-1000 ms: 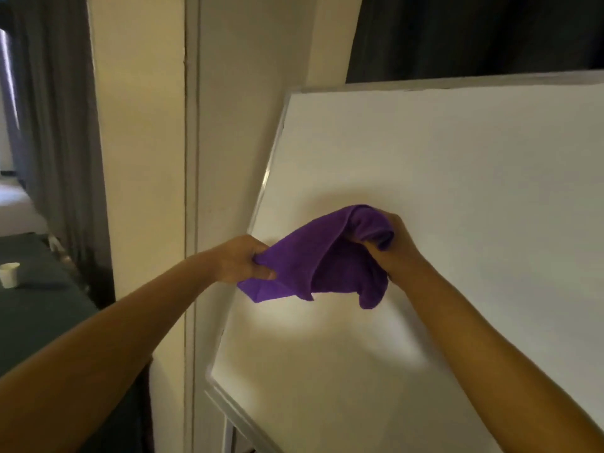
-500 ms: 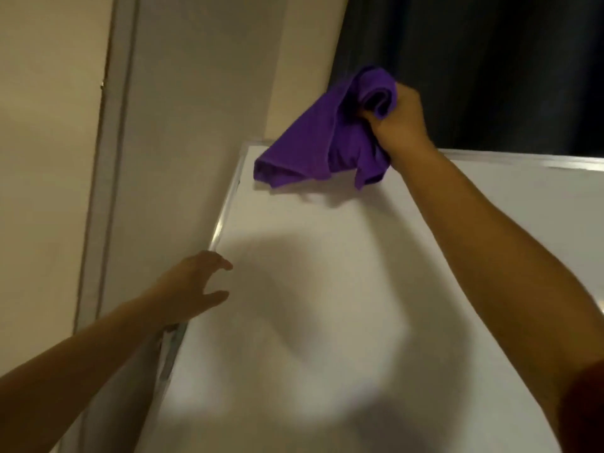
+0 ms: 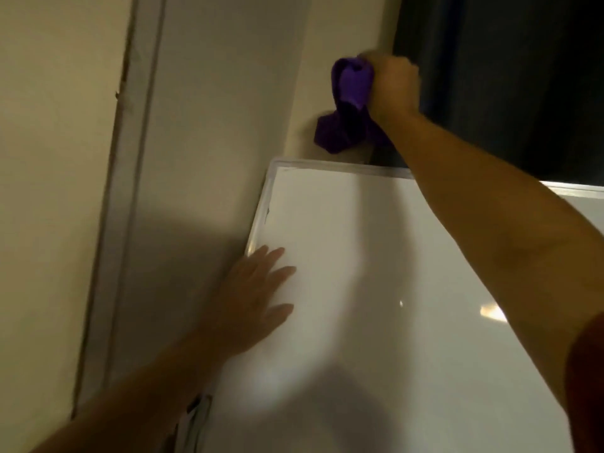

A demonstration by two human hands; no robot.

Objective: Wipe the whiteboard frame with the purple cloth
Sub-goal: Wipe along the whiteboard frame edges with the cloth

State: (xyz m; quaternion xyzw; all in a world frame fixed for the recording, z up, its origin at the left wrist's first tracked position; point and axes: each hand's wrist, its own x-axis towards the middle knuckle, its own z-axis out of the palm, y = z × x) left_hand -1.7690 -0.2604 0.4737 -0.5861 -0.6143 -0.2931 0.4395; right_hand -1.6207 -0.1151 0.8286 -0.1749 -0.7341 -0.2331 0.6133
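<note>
1. While the right hand (image 3: 390, 85) holds the purple cloth (image 3: 349, 103) raised above the whiteboard frame (image 3: 340, 165), the wipe has yet to meet the rail; coming down too far toward the left hand (image 3: 251, 295), the cloth could drag across the white writing surface instead.
2. The loose tail hanging below the fist may snag on the frame's upper corner, directly beneath the right hand, or brush the cream wall (image 3: 228, 109) behind it.
3. The board looks tilted, so a hard push could shift it unless the left hand braces it.
4. Right hand: fist clamped tight on the bunched cloth.
5. Left hand: open, fingers spread, palm seemingly flat on the board by its side rail, holding nothing.
</note>
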